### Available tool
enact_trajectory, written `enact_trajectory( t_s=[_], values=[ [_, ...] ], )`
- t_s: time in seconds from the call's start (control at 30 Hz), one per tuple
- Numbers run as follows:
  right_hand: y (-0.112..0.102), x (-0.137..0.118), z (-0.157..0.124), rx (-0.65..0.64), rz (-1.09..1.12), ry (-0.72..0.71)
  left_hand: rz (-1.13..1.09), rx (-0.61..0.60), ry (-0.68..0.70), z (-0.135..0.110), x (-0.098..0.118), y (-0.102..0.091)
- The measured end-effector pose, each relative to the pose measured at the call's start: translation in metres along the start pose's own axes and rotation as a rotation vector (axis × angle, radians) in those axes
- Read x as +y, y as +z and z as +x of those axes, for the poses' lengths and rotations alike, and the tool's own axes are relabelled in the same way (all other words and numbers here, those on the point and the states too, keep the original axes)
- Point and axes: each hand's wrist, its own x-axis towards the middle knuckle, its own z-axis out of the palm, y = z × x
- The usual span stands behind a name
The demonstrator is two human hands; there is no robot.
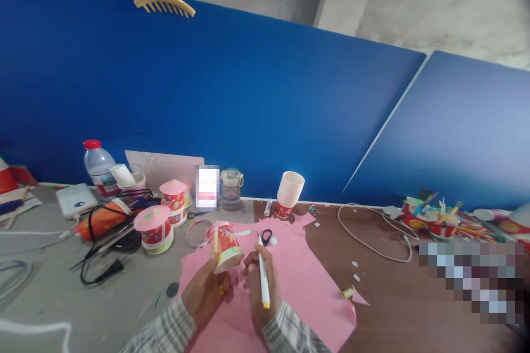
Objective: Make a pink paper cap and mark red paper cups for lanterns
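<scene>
My left hand [207, 287] is closed round a red patterned paper cup [224, 240], tilted, with a yellow-green band near its rim. Something small and yellow [222, 290] shows among that hand's fingers; I cannot make out what it is. A white marker [264, 278] with a yellow end lies in the grip of my right hand [261, 276], close to the cup's right side. Both hands are over a sheet of pink paper [306, 281]. On it, just beyond my right hand, are dark-handled scissors [266, 236] and a small white round piece [273, 241].
To the left stand red cups with pink paper tops [152, 218], a power bank [77, 201], a black plug cable [110, 271] and a plastic bottle [98, 168]. Behind are a glass jar [232, 193] and stacked paper cups [290, 193]. A white cable [372, 248] lies right.
</scene>
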Motion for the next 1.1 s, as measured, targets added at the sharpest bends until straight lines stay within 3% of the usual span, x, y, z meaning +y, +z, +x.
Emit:
enact_trajectory(
  t_s=[0.53, 0.9, 1.0, 1.1],
  values=[
    [-0.008, -0.006, 0.012, -0.031, -0.158, 0.011, -0.049, 0.063, 0.046, 0.000, 0.004, 0.007],
    [-0.026, -0.010, 0.048, 0.116, -0.090, 0.026, -0.150, 0.104, 0.030, 0.003, 0.012, 0.002],
    [-0.022, -0.016, 0.041, 0.051, -0.040, 0.096, -0.167, 0.085, 0.036, 0.002, 0.013, 0.001],
    [-0.016, -0.024, 0.028, -0.096, 0.036, 0.211, -0.189, 0.049, 0.066, 0.000, 0.019, 0.002]
  ],
)
